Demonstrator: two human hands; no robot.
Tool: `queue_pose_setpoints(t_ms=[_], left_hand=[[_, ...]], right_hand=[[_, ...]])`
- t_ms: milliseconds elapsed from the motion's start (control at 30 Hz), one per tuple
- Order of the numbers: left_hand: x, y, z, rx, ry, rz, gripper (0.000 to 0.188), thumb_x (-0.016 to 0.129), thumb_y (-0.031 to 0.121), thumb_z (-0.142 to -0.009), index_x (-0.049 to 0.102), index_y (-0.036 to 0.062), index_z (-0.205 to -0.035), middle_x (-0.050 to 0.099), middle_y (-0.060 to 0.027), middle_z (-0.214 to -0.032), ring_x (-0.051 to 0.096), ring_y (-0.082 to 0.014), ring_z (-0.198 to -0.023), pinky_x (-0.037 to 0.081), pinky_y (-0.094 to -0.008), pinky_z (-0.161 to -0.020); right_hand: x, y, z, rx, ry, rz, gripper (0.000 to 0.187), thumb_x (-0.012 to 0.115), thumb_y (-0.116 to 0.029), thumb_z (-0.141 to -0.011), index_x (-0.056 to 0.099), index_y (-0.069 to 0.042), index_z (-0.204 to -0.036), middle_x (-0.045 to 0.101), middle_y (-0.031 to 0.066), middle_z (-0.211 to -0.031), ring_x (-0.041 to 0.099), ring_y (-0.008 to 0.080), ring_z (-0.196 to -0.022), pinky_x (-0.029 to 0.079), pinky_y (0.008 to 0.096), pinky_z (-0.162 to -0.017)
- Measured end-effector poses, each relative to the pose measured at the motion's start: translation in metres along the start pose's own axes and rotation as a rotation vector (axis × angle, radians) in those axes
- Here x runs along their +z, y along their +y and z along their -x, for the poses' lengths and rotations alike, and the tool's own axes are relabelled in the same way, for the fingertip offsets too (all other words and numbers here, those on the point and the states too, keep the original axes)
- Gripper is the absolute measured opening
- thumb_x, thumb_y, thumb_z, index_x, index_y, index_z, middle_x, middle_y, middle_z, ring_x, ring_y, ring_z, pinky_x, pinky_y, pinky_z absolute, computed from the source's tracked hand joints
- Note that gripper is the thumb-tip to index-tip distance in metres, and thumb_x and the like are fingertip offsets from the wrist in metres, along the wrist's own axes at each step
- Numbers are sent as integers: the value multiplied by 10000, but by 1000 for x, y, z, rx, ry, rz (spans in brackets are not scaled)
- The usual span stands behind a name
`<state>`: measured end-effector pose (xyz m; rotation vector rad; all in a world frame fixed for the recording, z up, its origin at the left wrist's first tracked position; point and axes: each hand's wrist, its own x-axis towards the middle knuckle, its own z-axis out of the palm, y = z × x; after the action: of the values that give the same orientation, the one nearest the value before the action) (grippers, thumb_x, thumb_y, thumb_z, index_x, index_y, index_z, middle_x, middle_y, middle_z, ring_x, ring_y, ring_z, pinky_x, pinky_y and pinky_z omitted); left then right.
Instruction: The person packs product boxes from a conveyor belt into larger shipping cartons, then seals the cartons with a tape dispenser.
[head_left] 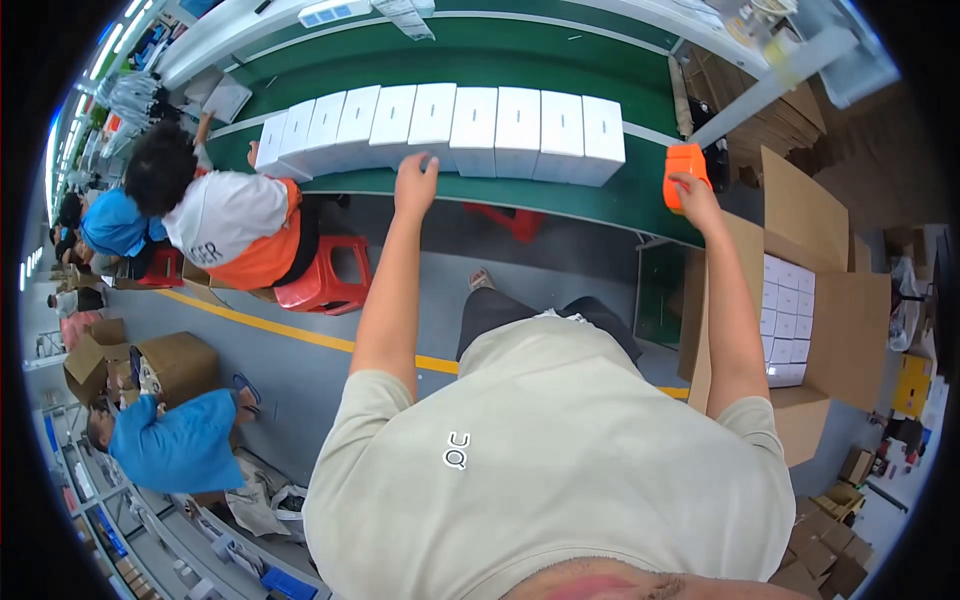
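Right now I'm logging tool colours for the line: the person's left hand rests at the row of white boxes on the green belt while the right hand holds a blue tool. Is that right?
Not quite: the tool in the right hand is orange, not blue, as the head view shows. The rest holds: the left hand is at the row of white boxes on the green belt.

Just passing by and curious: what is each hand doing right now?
Left hand: open, fingertips on the row of white boxes.
Right hand: closed on an orange handheld tool.
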<state>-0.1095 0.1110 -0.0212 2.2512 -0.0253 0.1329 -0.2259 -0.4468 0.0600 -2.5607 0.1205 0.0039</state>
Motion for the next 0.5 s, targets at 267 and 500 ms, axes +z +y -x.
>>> queue_pose_setpoints(t_ms=[267, 500], left_hand=[[39, 11, -83, 173, 187, -603, 597, 673, 385, -911, 580, -47, -1313, 530, -319, -1391, 505, -460, -1282, 413, -521, -1076], [66, 32, -101, 102, 236, -732, 623, 691, 392, -896, 558, -39, -1326, 534, -305, -1390, 508, -451, -1282, 414, -547, -1069]], right_hand=[[69, 94, -111, 387, -75, 171, 318, 538, -180, -978, 678, -71, -1243, 699, 229, -1169, 671, 386, -1106, 521, 446, -957], [140, 181, -140, 403, -444, 338, 377, 541, -233, -944, 659, -72, -1264, 650, 259, -1265, 625, 415, -1177, 500, 468, -1018]])
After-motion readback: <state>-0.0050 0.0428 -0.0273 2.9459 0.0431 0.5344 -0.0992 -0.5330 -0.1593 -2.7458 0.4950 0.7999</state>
